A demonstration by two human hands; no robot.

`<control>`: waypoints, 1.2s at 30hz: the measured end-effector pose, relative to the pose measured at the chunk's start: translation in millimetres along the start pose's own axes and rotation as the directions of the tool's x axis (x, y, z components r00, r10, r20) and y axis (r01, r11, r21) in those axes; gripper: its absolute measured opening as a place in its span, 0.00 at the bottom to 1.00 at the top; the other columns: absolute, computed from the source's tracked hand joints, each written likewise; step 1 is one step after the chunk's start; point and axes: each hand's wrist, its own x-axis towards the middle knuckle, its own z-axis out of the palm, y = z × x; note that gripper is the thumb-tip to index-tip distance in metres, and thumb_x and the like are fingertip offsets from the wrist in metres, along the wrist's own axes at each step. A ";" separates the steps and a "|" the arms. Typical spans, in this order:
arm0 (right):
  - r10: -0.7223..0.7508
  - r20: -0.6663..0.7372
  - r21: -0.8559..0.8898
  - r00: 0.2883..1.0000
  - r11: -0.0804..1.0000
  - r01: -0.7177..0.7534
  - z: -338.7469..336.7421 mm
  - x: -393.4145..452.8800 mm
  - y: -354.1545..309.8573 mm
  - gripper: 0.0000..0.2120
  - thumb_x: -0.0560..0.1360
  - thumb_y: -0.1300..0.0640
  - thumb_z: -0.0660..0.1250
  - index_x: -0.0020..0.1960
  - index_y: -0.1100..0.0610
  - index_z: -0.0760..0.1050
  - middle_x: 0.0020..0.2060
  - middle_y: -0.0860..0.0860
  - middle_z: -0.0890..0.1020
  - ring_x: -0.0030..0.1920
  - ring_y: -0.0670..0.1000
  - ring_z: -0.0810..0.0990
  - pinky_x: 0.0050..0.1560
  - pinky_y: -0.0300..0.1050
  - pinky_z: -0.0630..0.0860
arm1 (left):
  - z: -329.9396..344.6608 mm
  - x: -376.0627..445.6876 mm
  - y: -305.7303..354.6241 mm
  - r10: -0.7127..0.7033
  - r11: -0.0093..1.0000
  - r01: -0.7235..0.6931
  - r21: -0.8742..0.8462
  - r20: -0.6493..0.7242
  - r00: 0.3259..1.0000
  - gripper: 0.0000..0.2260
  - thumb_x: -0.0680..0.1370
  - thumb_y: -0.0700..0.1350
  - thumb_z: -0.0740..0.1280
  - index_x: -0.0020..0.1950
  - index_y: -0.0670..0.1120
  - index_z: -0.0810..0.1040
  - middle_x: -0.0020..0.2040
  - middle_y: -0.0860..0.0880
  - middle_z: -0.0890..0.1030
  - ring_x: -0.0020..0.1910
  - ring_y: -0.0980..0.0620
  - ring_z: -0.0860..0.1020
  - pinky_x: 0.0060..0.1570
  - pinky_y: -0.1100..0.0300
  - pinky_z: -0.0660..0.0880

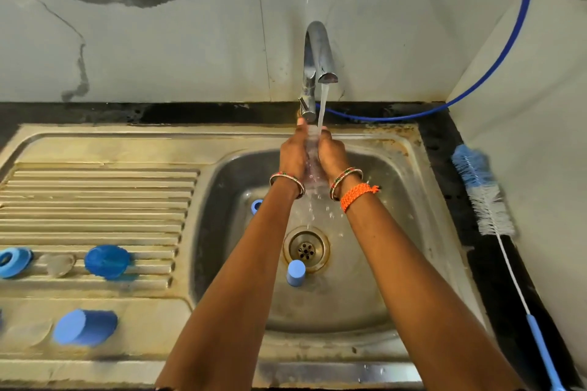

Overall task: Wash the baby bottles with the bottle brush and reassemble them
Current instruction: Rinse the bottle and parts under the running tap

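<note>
Hands, left [293, 154] and right [332, 152], clasp a clear bottle [313, 165] under the running tap [317, 54].

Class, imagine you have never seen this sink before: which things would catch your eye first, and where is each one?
First, the left hand and right hand together under the tap, holding a clear bottle in the running water over the sink. Next, the bottle brush lying on the dark counter at right. Then the blue bottle parts scattered on the ribbed drainboard at left.
</note>
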 end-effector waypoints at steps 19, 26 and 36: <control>-0.205 0.177 0.084 0.963 0.978 0.193 -15.9 -31.0 -5.5 0.20 0.76 0.49 0.67 0.65 0.56 0.71 0.59 0.56 0.79 0.56 0.56 0.79 0.57 0.53 0.77 | 11.5 -14.5 18.9 -0.073 0.986 0.057 -0.157 -0.098 0.993 0.27 0.80 0.64 0.51 0.61 0.45 0.76 0.58 0.39 0.79 0.56 0.41 0.77 0.58 0.50 0.74; -0.549 0.023 -0.495 0.836 0.720 0.486 -20.9 -31.7 15.6 0.25 0.78 0.44 0.59 0.72 0.51 0.62 0.59 0.55 0.79 0.55 0.56 0.79 0.53 0.51 0.77 | 13.9 -0.6 29.8 -0.108 0.992 0.107 0.064 0.014 0.994 0.19 0.72 0.58 0.70 0.53 0.44 0.79 0.43 0.45 0.82 0.45 0.46 0.80 0.52 0.51 0.78; -0.153 0.195 0.071 0.969 0.987 0.142 -40.9 -37.2 -4.5 0.15 0.80 0.49 0.58 0.63 0.54 0.60 0.56 0.56 0.74 0.49 0.57 0.79 0.38 0.44 0.77 | 1.7 -12.3 6.1 -0.134 0.964 0.201 -0.174 0.334 0.933 0.20 0.77 0.59 0.60 0.54 0.44 0.78 0.45 0.42 0.82 0.44 0.44 0.79 0.49 0.52 0.75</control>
